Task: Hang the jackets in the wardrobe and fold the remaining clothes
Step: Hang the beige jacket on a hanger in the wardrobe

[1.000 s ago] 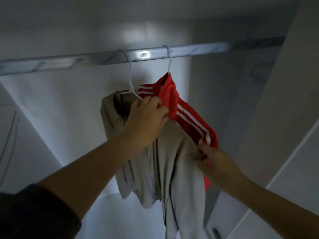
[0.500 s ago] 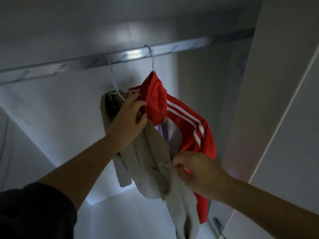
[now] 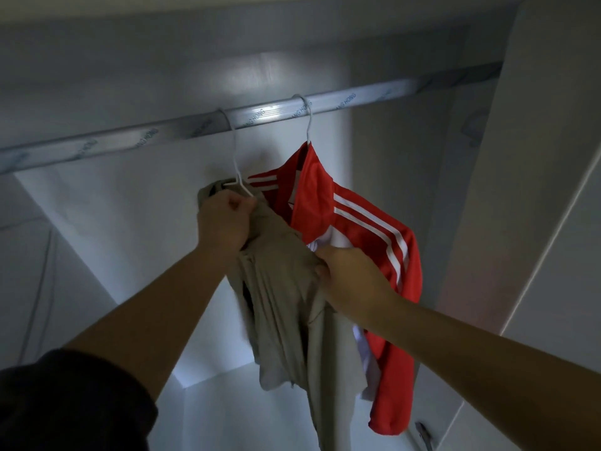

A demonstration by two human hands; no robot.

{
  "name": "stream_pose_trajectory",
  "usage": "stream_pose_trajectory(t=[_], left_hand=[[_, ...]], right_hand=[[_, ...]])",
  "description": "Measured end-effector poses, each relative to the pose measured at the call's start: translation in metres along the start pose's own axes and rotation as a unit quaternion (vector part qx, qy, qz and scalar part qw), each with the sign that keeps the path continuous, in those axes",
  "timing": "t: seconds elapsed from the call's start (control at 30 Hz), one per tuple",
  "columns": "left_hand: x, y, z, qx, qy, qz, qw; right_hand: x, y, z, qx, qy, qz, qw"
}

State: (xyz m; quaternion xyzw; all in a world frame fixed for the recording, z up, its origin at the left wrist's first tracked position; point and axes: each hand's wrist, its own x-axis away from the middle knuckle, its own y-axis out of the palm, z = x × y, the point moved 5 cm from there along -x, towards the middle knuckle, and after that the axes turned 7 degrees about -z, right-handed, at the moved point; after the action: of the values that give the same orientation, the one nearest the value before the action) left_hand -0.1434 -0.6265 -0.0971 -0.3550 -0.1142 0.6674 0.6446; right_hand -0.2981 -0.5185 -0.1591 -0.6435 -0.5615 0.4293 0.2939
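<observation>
A beige jacket (image 3: 286, 307) hangs from a white wire hanger (image 3: 239, 177) hooked over the wardrobe rail (image 3: 374, 99). My left hand (image 3: 224, 222) grips the jacket's collar at the hanger's shoulder. My right hand (image 3: 348, 275) holds a bunch of the beige fabric lower down, at the jacket's right side. A red jacket with white stripes (image 3: 367, 242) hangs on a second white hanger (image 3: 307, 122) just to the right, partly behind the beige one.
The white wardrobe interior surrounds the clothes, with its back wall (image 3: 130, 222) behind and a side panel (image 3: 471, 206) at right. A white door edge (image 3: 559, 222) stands further right, with a metal hinge (image 3: 424, 434) low down. The rail is bare to the left.
The beige jacket's hanger now hangs on the rail. My left hand closed onto its collar, and my right hand moved up to the fabric beside the red jacket.
</observation>
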Motion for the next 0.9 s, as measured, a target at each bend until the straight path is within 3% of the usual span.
stream_pose_trajectory(t=[0.13,0.3,0.37,0.5,0.63,0.8,0.9], left_hand=[[0.006,0.008,-0.009,-0.024,0.084,-0.058,0.994],[-0.004,-0.013,-0.071,0.009,-0.020,0.072,0.997],[-0.009,-0.018,-0.099,-0.009,-0.050,0.061,0.997],[-0.028,-0.025,-0.141,-0.039,-0.145,0.000,0.989],[-0.046,-0.039,-0.174,-0.040,-0.227,-0.001,0.973],[-0.057,-0.054,-0.196,-0.147,-0.209,-0.031,0.966],[-0.061,-0.059,-0.198,-0.126,-0.176,-0.024,0.976]], right_hand=[[-0.009,-0.003,0.002,-0.012,0.002,-0.009,1.000],[-0.044,0.002,-0.014,0.024,0.003,-0.006,1.000],[-0.055,0.007,-0.015,0.066,0.001,-0.036,0.997],[-0.064,-0.014,0.004,0.026,0.022,-0.015,0.999],[-0.076,-0.022,0.022,0.028,0.009,-0.040,0.999],[-0.079,-0.027,0.027,0.035,-0.045,0.011,0.998],[-0.084,-0.028,0.029,0.026,-0.051,0.010,0.998]])
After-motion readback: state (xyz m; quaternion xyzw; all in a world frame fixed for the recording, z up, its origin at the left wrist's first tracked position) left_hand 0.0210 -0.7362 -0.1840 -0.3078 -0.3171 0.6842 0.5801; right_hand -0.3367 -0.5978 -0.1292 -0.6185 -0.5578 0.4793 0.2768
